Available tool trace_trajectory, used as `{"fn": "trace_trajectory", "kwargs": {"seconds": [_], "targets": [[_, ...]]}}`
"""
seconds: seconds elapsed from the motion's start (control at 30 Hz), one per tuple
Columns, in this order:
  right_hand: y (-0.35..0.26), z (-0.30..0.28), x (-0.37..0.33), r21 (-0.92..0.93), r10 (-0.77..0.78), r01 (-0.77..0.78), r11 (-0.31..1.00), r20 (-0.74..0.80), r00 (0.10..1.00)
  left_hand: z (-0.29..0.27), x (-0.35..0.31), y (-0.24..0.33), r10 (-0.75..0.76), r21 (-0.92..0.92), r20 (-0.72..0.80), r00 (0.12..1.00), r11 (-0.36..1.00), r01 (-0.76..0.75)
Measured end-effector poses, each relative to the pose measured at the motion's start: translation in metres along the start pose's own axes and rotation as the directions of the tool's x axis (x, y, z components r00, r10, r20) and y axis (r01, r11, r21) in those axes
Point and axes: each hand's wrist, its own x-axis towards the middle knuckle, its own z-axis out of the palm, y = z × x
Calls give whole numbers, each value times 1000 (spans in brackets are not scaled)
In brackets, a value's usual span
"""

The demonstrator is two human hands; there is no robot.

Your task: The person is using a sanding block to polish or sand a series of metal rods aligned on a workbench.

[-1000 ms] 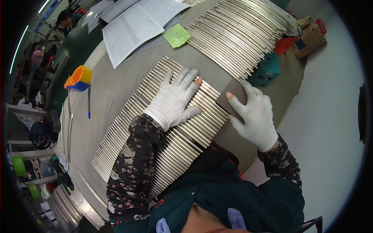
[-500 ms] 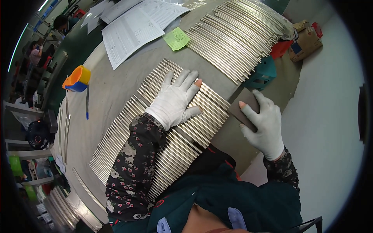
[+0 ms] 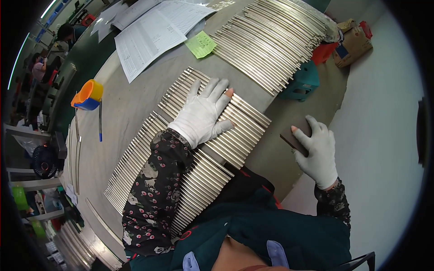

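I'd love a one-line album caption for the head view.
Gloved left hand rests on metal rods while the right hand holds a dark block.

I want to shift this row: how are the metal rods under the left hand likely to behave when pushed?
The metal rods look slim and rounded, so outer ones may roll, though lying close together should limit that. Their smooth shine suggests they could slip under the gloved left hand. They look nearly straight, so each is probably stiff.

dark writing on a green note (image 3: 200, 44), rows of fine print on white sheets (image 3: 147, 45), too small to read
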Motion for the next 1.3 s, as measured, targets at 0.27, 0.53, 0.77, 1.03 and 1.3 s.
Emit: {"fn": "trace_trajectory", "kwargs": {"seconds": [0.27, 0.53, 0.77, 1.03, 1.3], "targets": [[-20, -1, 16, 169, -2, 25, 985, -137, 991, -2, -1, 0, -8, -12, 5, 1000, 1000, 8], [-42, 10, 53, 167, -87, 112, 980, -146, 985, -2, -4, 2, -12, -4, 15, 1000, 1000, 13], [-25, -2, 38, 166, -104, 114, 980, -69, 992, -3, -2, 3, -4, -33, -5, 1000, 999, 4], [-21, 3, 1, 156, 7, -2, 988, -26, 1000, 1, 1, -1, 8, -15, -24, 1000, 1000, -9], [-30, 4, 12, 200, -82, 88, 976, -37, 996, 1, 1, 1, 27, -7, -131, 991, 1000, -28]]}}
